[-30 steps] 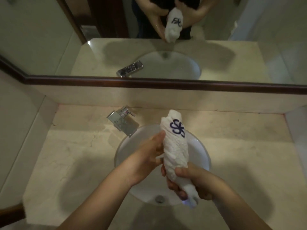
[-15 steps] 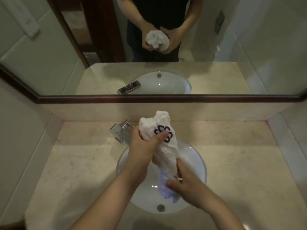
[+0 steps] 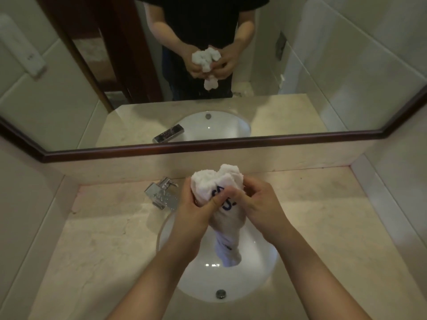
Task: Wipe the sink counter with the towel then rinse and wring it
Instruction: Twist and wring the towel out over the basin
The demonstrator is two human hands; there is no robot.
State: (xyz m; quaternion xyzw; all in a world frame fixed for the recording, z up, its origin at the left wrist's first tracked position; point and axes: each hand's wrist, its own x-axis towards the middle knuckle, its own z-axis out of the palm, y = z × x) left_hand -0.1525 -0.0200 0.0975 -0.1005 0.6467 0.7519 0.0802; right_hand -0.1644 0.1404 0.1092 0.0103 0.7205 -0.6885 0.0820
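1. Gripping the white towel (image 3: 217,188) from both sides, the two hands hold it up above the sink basin (image 3: 254,273), right in the middle of the view.
2. The left hand (image 3: 196,211) wraps the towel's left side, fingers curled tight round the bunched cloth and the thumb pressed across its front, over the dark blue embroidered mark.
3. The right hand (image 3: 258,204) closes on the right side, fingertips dug into the fabric just beside the left thumb — both hands are clenched on the towel and touching each other.
4. The towel's top puffs out above the fists in two rounded lumps, and its lower end hangs down as a twisted tail over the bowl, clear of the white porcelain.
5. The drain (image 3: 220,294) sits at the near edge of the basin, below the hanging tail.
6. The chrome faucet (image 3: 161,195) stands on the beige marble counter (image 3: 92,250) to the left, its spout partly hidden behind the left hand.
7. Up in the mirror (image 3: 323,77), the reflection shows the same clasp: both hands round the bunched towel, a person in a dark top.
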